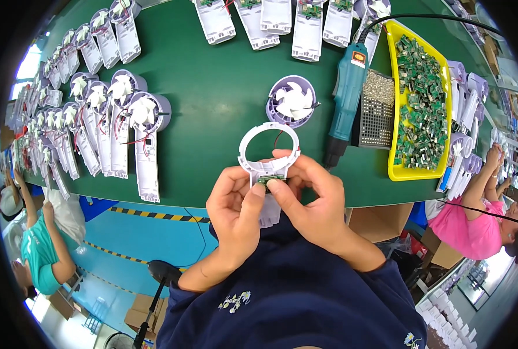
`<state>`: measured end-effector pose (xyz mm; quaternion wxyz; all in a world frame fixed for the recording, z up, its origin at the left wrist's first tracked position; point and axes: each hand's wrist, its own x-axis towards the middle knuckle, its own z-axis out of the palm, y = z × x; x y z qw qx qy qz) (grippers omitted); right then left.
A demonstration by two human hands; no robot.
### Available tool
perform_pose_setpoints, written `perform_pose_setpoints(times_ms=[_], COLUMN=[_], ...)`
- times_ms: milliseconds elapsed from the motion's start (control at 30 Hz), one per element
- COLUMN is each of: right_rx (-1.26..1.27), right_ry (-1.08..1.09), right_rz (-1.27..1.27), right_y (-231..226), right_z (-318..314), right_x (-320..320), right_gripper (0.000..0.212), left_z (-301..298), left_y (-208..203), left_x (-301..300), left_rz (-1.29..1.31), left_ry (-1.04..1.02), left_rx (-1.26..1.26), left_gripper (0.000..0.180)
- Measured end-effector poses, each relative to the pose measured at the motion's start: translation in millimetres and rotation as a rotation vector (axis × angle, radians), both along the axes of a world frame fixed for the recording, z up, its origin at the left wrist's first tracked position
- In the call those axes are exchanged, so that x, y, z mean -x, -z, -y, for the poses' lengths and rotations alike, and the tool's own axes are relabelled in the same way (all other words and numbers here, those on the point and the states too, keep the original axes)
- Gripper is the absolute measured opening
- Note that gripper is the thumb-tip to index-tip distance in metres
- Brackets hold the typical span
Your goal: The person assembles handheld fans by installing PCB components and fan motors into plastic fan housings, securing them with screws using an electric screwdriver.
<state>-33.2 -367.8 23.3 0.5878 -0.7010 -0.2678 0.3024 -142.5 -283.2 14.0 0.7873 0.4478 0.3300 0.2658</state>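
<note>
Both hands hold a white handheld fan housing [269, 126], an open ring on top of a handle, just over the table's near edge. My left hand [234, 203] closes round the handle's left side. My right hand [316, 200] grips the other side, its index finger touching the ring. Both thumbs press on a small green circuit board [271, 178] below the ring. Beyond the ring sits a round purple fan head [294, 100] with white blades; a thin red wire shows inside the ring. The fingers hide much of the handle.
A teal electric screwdriver [350, 84] lies right of the fan head, beside a black perforated screw tray [376, 131]. Further right, a yellow tray [419, 174] holds many circuit boards. Rows of fan halves [147, 157] line the left, more lie at the back. People sit at both sides.
</note>
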Motion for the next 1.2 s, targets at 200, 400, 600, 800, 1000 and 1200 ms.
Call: perform_pose_setpoints(times_ms=[200,400,600,800,1000,1200], right_rx=[-0.014,-0.030,0.073,-0.053,-0.087,-0.046], right_ry=[0.018,-0.010,-0.063,-0.005,-0.079,-0.150], right_rz=[0.003,-0.129,-0.183,-0.158,-0.407,-0.414], right_y=[3.2,4.3,-1.1,-1.3,-1.5,-8.3], right_z=[-0.8,0.0,2.3,-1.7,5.2,12.8], right_x=[-1.1,-10.4,-16.2,-12.6,-13.0,-15.8], right_gripper=[0.040,0.038,0.040,0.038,0.045,0.051], left_z=[-1.0,-9.4,-20.8,-12.4,-14.4,-11.2], left_y=[1.7,-5.2,-7.0,1.5,5.8,6.3], left_x=[-1.1,-3.4,-3.3,-2.4,-1.8,-0.1], left_rz=[0.005,0.039,-0.060,-0.003,0.046,0.049], left_ry=[0.001,0.094,0.224,0.146,0.124,0.134], left_rx=[-0.017,0.017,0.006,-0.138,-0.095,-0.071], left_gripper=[0.024,0.030,0.033,0.036,0.035,0.033])
